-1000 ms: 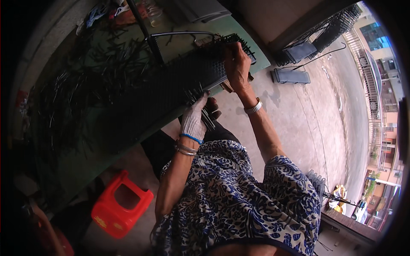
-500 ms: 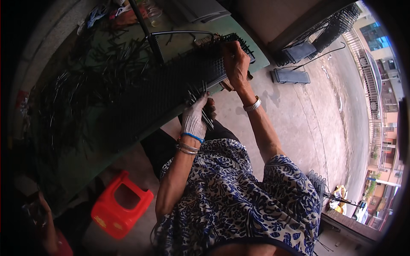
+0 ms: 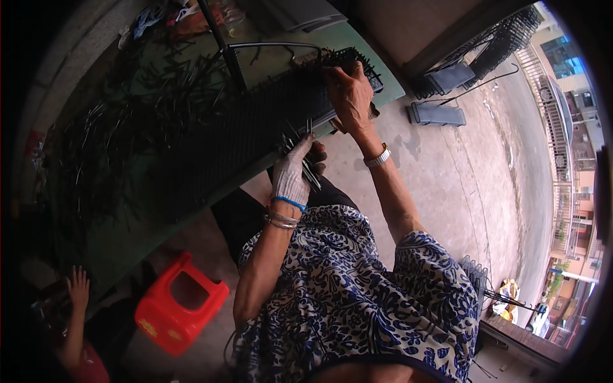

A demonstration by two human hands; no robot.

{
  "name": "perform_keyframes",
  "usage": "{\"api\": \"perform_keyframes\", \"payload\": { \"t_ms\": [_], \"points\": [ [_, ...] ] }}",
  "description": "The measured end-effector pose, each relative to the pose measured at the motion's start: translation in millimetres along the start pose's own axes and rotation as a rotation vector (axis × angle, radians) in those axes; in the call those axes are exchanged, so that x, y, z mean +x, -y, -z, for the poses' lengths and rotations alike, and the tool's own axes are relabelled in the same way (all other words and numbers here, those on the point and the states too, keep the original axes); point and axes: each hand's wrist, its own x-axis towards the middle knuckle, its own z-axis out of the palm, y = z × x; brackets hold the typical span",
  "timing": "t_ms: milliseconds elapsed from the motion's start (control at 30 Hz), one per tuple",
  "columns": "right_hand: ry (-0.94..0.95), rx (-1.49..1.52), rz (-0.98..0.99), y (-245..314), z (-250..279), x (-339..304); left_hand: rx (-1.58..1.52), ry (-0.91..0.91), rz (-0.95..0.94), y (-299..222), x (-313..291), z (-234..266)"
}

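My left hand [image 3: 290,177], in a white knit glove that leaves the fingertips bare, is closed around a bundle of thin dark rods [image 3: 311,176]. It rests by the near edge of a long black panel [image 3: 255,118] with rows of small holes or bumps. Toward the panel's far right end, my bare right hand [image 3: 351,99] bends over it with the fingers pinched together. Whatever those fingers hold is too small and dark to make out. Several short dark pins [image 3: 365,62] stand up around that end of the panel.
Many loose dark rods [image 3: 121,134] lie across the green table [image 3: 128,255]. A black metal frame [image 3: 233,64] rises behind the panel. A red plastic stool [image 3: 207,319] stands at lower left, near another person's raised hand [image 3: 78,288]. Dark racks [image 3: 437,115] sit on the floor at right.
My right hand has shifted slightly left and down over the panel, its fingers turned. My left hand stays put with the rods. The other person's hand at lower left has risen, fingers spread.
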Motion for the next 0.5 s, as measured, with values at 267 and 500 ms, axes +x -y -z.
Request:
{"api": "perform_keyframes", "payload": {
  "t_ms": [267,500],
  "points": [
    [0.097,-0.007,-0.09,9.3,13.0,-4.0,-0.016,-0.016,0.011,-0.9,1.2,-3.3],
    [0.768,0.924,-0.43,18.6,50.2,-21.1,0.086,-0.022,-0.044,1.8,-2.1,-5.6]
  ]
}}
